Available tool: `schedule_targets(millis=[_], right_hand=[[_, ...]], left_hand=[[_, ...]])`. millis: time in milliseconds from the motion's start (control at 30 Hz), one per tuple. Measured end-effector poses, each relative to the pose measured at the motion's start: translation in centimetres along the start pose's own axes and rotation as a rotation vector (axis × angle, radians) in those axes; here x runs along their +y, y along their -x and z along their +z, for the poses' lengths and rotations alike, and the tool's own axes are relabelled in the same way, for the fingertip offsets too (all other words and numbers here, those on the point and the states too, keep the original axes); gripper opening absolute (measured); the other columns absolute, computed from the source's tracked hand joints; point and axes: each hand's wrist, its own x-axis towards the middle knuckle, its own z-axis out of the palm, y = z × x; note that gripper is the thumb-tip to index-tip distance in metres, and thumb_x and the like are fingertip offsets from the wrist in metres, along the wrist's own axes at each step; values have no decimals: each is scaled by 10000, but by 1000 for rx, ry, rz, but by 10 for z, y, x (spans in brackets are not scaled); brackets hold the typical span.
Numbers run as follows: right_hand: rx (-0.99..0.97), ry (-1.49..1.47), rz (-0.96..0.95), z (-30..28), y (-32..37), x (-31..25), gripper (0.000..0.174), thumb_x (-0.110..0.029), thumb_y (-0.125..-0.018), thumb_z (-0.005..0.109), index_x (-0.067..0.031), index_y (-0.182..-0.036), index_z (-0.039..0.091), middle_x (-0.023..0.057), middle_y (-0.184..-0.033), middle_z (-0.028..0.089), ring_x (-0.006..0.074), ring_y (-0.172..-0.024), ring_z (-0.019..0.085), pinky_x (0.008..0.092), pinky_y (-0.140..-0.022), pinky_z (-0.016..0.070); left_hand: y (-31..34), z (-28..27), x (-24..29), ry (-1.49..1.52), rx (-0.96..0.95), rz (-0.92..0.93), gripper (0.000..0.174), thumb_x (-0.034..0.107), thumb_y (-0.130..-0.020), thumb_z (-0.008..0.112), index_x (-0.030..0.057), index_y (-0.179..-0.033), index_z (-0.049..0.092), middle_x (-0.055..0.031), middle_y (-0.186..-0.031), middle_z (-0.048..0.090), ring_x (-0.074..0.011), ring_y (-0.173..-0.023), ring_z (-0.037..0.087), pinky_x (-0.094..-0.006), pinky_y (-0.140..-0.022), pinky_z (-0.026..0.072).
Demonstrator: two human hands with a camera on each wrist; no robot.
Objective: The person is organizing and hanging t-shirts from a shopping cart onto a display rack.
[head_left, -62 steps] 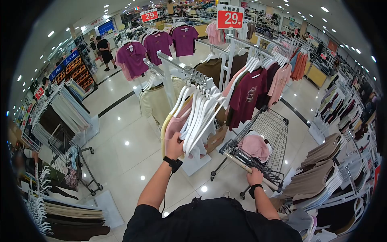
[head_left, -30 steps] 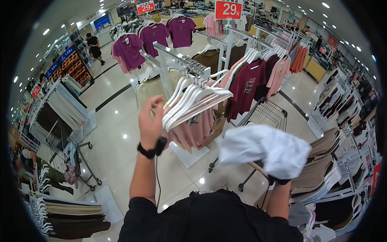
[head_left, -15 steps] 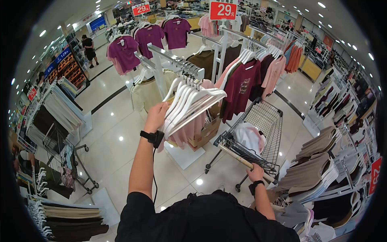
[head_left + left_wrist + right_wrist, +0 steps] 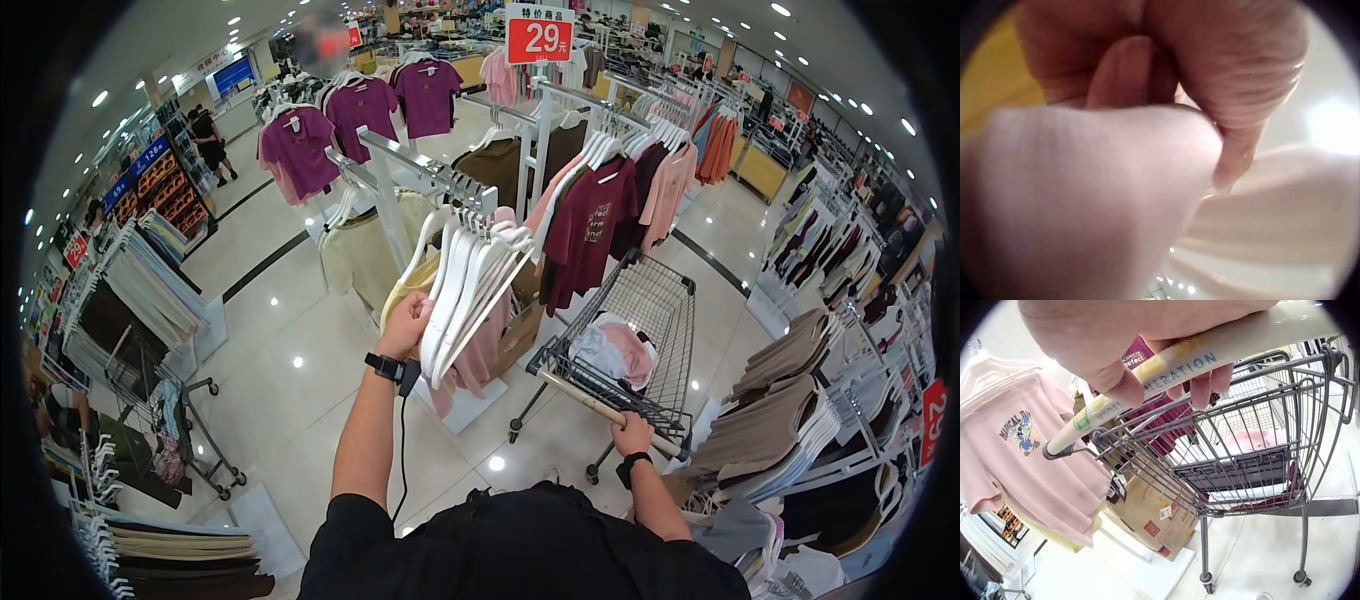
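Observation:
My left hand [image 4: 405, 325] is at the near left end of a row of white hangers [image 4: 462, 300], its fingers curled on the shoulder of a pink T-shirt. In the left wrist view, pale pink cloth [image 4: 1097, 200] covers part of the curled fingers [image 4: 1125, 72], with yellow cloth [image 4: 997, 75] behind. The pink T-shirt [image 4: 1029, 434] with a cartoon print hangs from the rack in the right wrist view. My right hand [image 4: 632, 435] grips the handle [image 4: 1191, 359] of a wire shopping cart [image 4: 650, 310]. White and pink clothes [image 4: 615, 350] lie bunched in its basket.
A metal rack arm [image 4: 420, 165] carries the hangers; a cardboard box [image 4: 1150, 509] stands below on a white base. Maroon T-shirts [image 4: 592, 225] hang beyond the cart. Brown tops [image 4: 775, 400] crowd the right side, and another cart [image 4: 160, 390] stands at left.
White clothing passed from the rack into the cart in the right hand, which then returned to the handle. The left hand let go of the hangers, then took hold again at their left end.

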Motion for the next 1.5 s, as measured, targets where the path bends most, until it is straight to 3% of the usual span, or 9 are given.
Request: schedule_targets(millis=[200,500,633,867,1067,1167,1233,1433,1500], right_hand=[[1,-5,9,2,1,0,362,-343,-827,700,-147,-1130,739,76,-1106,711,321,-1096,620,481,-1009,402],[-8,-169,76,-3,-11,-17,331,-289,-836,714,-115,-1117,733,98,-1110,702,336,-1084,638,473,-982,446],[32,-583,-206,20,-14,-50,366,-213,-847,774,-79,-1178,693,121,-1061,696,303,-1017,680,423,-903,531],[-979,-517,-406,-25,33,-194,621,-262,-909,787,-52,-1433,528,102,-1123,699,230,-1054,671,372,-935,537],[-506,-408,-1051,-66,12,-207,499,-270,-873,777,-33,-1281,616,124,-1255,677,263,-1185,627,365,-1031,490],[-611,-1083,-659,-117,6,-201,416,-296,-865,721,-20,-1168,647,138,-1173,671,292,-1079,637,375,-973,505],[-184,-850,-682,-151,-25,-143,413,-270,-906,691,-4,-1216,637,159,-1224,658,307,-1135,624,397,-1010,490],[1058,14,-595,-236,-84,-32,409,-193,-1031,604,47,-1362,607,222,-1377,621,353,-1302,584,463,-1123,442],[878,-335,-427,-237,-90,-56,405,-193,-1065,572,34,-1399,588,214,-1416,604,334,-1346,553,447,-1155,408]], left_hand=[[32,11,-33,-296,410,324,285,89,-912,797,85,-822,526,61,-793,549,-42,-760,508,-226,-680,445],[73,19,-95,-325,601,321,65,48,-939,685,35,-984,640,-10,-900,663,-101,-831,634,-278,-746,515],[97,76,-73,-321,420,-87,96,103,-930,709,14,-908,684,-26,-785,659,-131,-733,600,-285,-662,485],[120,166,-8,-331,-307,-116,149,177,-960,665,29,-973,662,-33,-842,651,-124,-763,597,-313,-709,519],[136,184,83,-603,-422,432,197,232,-910,744,74,-1005,675,-107,-1079,715,-352,-1008,665,-423,-865,508],[110,131,135,-779,134,795,235,149,-859,783,93,-1076,711,-101,-1150,723,-325,-1087,657,-459,-956,487],[77,82,149,-840,532,709,224,134,-927,707,57,-1137,707,-153,-1163,715,-355,-1110,648,-453,-998,482],[-3,-33,115,-1104,359,282,307,195,-995,644,29,-1247,699,-167,-1168,716,-332,-1019,689,-411,-913,523],[-12,-43,94,-909,184,103,347,194,-998,667,33,-1305,693,-117,-1046,732,-244,-881,679,-375,-835,535]])
